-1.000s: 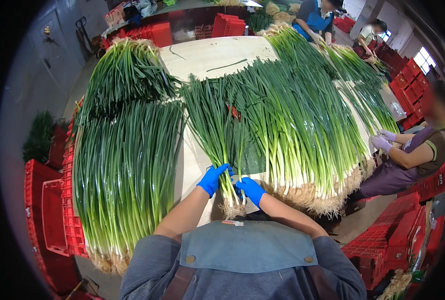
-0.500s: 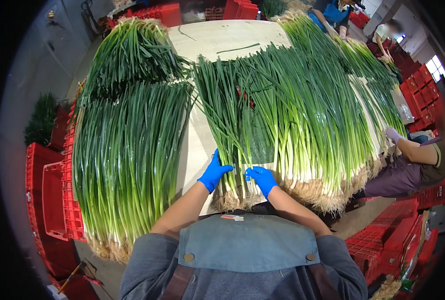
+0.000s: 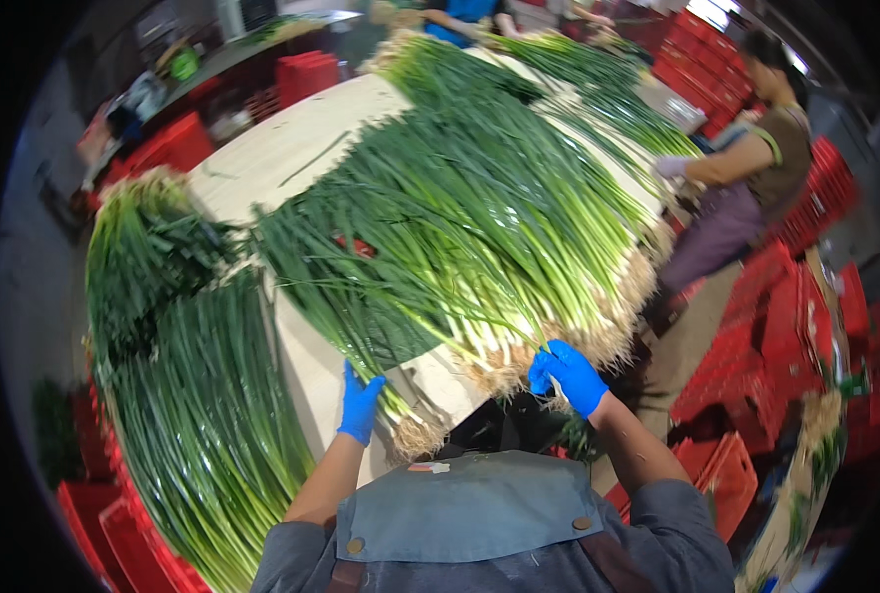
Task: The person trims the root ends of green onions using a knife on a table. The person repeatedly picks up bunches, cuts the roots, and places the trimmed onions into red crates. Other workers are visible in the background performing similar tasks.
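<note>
My left hand (image 3: 361, 403), in a blue glove, is at the left side of a small bunch of green onions (image 3: 416, 433) near the table's front edge. Its fingers are stretched out and its thumb touches the stalks. Further right, my gloved right hand (image 3: 570, 378) is closed, pinching a green onion by its root end. That stalk slants up and left across the others. Just beyond this hand lies a wide heap of green onions (image 3: 489, 227), white ends and tan roots toward me, green tops away.
Another thick pile of green onions (image 3: 203, 376) covers the table's left side. The pale table (image 3: 252, 163) shows beyond it. At the right, a co-worker (image 3: 756, 168) reaches in with a gloved hand. Red crates (image 3: 746, 346) stand at the right, and more people work at the far end.
My view has swung to the right. My right hand has moved right, away from the small bunch to the large heap's roots, with a green onion in it. The left hand stays beside the small bunch.
</note>
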Demonstrator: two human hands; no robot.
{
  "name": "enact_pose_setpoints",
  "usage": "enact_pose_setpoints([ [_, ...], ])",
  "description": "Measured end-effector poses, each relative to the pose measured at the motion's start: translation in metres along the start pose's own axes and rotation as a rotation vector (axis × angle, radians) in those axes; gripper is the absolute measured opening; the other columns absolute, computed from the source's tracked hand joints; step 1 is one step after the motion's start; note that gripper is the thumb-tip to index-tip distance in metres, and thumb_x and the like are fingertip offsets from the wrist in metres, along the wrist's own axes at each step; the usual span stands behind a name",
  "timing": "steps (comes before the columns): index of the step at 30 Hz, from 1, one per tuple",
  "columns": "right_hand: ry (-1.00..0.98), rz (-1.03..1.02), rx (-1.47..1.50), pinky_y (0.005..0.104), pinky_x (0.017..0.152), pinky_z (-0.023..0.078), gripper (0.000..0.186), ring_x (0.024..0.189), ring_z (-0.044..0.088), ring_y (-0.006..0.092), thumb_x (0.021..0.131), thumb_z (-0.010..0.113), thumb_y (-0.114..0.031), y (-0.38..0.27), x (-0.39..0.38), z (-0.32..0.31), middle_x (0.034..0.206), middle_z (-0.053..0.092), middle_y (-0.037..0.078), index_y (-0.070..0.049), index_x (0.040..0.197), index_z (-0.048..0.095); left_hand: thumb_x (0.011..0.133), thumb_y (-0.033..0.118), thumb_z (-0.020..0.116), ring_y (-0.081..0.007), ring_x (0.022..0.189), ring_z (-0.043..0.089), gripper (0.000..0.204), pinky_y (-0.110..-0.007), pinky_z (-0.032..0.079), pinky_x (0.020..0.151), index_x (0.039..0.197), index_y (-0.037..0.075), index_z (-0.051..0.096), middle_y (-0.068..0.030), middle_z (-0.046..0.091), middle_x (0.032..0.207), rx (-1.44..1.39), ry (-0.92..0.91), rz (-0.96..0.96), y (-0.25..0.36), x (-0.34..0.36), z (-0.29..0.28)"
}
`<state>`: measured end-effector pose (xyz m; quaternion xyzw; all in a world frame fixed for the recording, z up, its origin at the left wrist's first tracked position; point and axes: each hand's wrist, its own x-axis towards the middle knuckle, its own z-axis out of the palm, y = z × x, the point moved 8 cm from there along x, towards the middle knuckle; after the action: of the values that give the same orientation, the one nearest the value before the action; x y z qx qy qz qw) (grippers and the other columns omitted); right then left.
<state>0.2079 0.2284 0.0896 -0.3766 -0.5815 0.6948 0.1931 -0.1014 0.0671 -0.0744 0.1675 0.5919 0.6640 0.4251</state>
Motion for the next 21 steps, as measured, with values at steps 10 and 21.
enact_pose_setpoints([
  [10,0.117,-0.134,0.264,0.0262,0.053,0.044,0.01,0.058,0.053,0.014,0.09,0.049,-0.016,0.027,-0.091,-0.031,0.077,0.058,0.008,-0.006,0.091,0.051,0.07,0.048,0.064,-0.0401,0.131,0.022,0.088,-0.058,0.01,0.104,0.142,0.019,0.024,-0.0198,0.028,0.141,1.617,-0.698,0.728,0.016,-0.065,0.188],
  [21,0.962,-0.266,0.388,0.0241,0.05,0.04,0.01,0.062,0.053,0.0107,0.088,0.052,-0.022,0.075,-0.451,-0.273,0.071,0.056,0.003,-0.012,0.087,0.054,0.071,0.041,0.067,-0.0383,0.115,0.042,0.073,-0.049,0.036,0.094,0.132,0.011,0.039,-0.0177,0.046,0.126,1.605,-0.642,0.825,-0.021,-0.089,0.174],
])
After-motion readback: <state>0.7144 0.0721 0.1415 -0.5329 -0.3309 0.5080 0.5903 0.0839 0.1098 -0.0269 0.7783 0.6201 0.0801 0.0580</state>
